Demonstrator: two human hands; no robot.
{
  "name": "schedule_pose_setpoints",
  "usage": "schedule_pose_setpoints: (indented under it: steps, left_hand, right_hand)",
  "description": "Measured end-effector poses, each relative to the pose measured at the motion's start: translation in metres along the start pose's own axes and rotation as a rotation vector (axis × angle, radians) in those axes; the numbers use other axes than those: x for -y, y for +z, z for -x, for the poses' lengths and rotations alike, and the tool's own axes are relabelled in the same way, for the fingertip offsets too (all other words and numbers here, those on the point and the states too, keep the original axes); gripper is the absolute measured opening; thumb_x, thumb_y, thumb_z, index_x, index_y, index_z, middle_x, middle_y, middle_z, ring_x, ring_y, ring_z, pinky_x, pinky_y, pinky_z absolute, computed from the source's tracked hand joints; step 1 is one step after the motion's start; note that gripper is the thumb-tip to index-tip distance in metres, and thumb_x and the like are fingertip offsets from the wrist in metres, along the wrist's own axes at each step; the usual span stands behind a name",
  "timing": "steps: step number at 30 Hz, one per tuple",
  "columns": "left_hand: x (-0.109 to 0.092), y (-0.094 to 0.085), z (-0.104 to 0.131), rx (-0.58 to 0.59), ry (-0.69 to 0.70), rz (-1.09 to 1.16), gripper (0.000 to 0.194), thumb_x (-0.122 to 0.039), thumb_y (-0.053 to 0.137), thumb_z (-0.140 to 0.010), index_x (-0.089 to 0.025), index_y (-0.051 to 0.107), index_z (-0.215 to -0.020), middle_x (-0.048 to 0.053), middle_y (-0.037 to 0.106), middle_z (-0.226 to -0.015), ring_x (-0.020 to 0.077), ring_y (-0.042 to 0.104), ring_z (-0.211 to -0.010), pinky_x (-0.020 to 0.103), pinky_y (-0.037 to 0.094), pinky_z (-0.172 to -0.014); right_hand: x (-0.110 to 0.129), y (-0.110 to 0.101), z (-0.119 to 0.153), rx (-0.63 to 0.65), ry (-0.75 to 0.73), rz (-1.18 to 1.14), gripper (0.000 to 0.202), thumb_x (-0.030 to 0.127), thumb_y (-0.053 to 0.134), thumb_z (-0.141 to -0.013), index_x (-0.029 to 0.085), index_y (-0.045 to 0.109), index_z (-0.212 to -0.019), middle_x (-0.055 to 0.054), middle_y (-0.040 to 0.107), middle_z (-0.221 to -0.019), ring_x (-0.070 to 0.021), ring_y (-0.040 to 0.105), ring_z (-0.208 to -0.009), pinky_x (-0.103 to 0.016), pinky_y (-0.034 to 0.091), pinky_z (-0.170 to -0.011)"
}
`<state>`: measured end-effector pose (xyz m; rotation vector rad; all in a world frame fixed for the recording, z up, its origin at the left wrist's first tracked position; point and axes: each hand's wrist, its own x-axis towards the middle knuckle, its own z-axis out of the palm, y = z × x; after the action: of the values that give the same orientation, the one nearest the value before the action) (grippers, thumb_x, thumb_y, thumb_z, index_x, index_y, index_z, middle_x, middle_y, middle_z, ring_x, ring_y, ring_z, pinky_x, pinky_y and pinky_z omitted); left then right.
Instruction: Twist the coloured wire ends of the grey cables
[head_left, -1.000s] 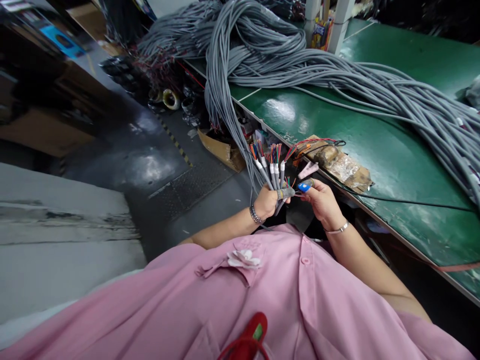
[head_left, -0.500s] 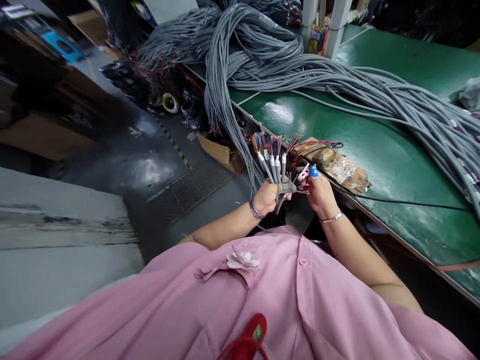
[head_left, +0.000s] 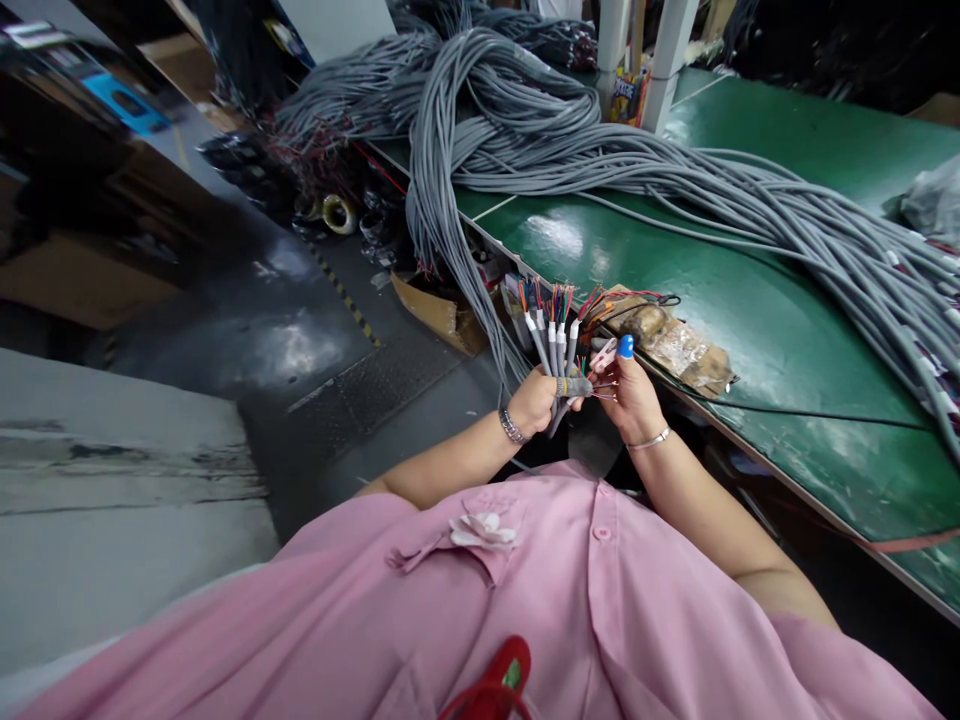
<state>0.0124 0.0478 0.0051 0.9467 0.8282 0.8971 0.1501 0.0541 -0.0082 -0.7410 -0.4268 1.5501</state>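
1. Several gray cables (head_left: 560,357) are clasped in the left grip (head_left: 535,400); their ends are pointed upward and away from the body, fanned out just above that grip.
2. Each visible end is banded in white, and bare-tipped or colored wires (head_left: 556,298) are spread from the tops in red, orange, blue and green.
3. The left thumb, covered by a gray finger sleeve (head_left: 574,387), is laid across the cables; a few thin wires (head_left: 602,390) are extended from beside it toward the right grip.
4. The right grip (head_left: 636,400) is held just to the right, its thumb raised and topped with a blue cap (head_left: 626,346). Whether the thin wires are pinched by its fingers cannot be told.
5. A pink piece (head_left: 604,354) is seen right by the right grip's fingertips; contact cannot be made out.
6. Beyond the right grip, a taped cardboard piece (head_left: 694,352) is set on the green counter (head_left: 780,330), near its edge.
7. Farther beyond both grips, a large bundle of gray cable (head_left: 517,135) is draped along the counter and over its edge.
8. Below and left of the left grip, the dark floor (head_left: 300,340) is marked by a striped line.
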Motion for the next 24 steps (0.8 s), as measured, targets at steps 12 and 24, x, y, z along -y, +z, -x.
schedule_pose_setpoints:
  steps: [12, 24]
  left_hand:
    - [-0.002, 0.004, 0.025, -0.144, 0.043, 0.091, 0.023, -0.025, 0.078, -0.057, -0.013, 0.059, -0.061, -0.001, 0.057, -0.049, 0.0097, 0.052, -0.043, 0.023, 0.040, -0.046]
    - [0.002, 0.011, 0.019, -0.264, 0.177, 0.100, 0.016, -0.025, 0.071, -0.062, -0.014, 0.061, -0.056, 0.001, 0.058, -0.049, 0.0095, 0.053, -0.047, 0.022, 0.040, -0.048]
  right_hand:
    - [0.013, -0.018, 0.014, 0.138, 0.210, 0.032, 0.051, 0.070, 0.059, -0.073, 0.021, 0.065, -0.085, -0.002, 0.067, -0.081, -0.0120, 0.059, -0.062, -0.025, 0.053, -0.058]
    - [0.014, -0.006, 0.015, 0.057, 0.059, 0.110, 0.036, 0.054, 0.070, -0.073, 0.020, 0.064, -0.082, 0.002, 0.061, -0.070, -0.0077, 0.053, -0.056, -0.020, 0.052, -0.055]
